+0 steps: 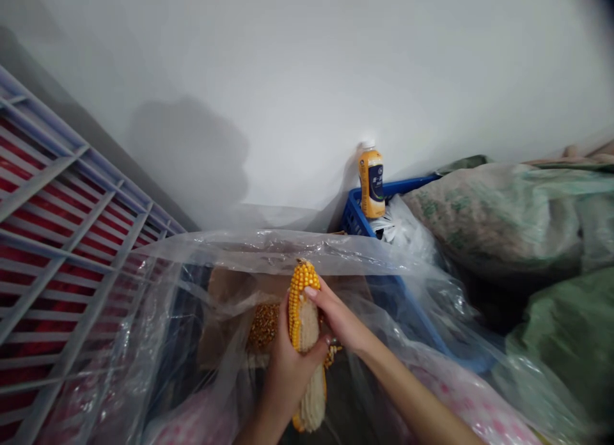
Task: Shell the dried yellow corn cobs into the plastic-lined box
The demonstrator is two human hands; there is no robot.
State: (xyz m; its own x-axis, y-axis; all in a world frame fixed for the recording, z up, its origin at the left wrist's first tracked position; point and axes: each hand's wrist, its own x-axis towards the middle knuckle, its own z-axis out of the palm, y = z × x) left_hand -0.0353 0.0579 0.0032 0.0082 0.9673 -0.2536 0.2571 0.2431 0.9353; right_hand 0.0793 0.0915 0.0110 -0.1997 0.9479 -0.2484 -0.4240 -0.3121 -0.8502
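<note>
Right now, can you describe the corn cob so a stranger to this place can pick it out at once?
Below the white wall, a clear plastic sheet hangs between a grey-and-red rack and green-printed sacks. Inside it, the left hand and right hand hold a corn cob. Its top has yellow kernels but its lower part is bare, unlike the loose kernels behind it.

Corn cob (304, 323) sits down amid a plastic sheet (268, 247), wire rack (62, 240) off to the left, stuffed sacks (494, 221) on the right, and a bottle (371, 179) at the corner of a plastic crate (355, 216) up against the wall (307, 80) behind.
</note>
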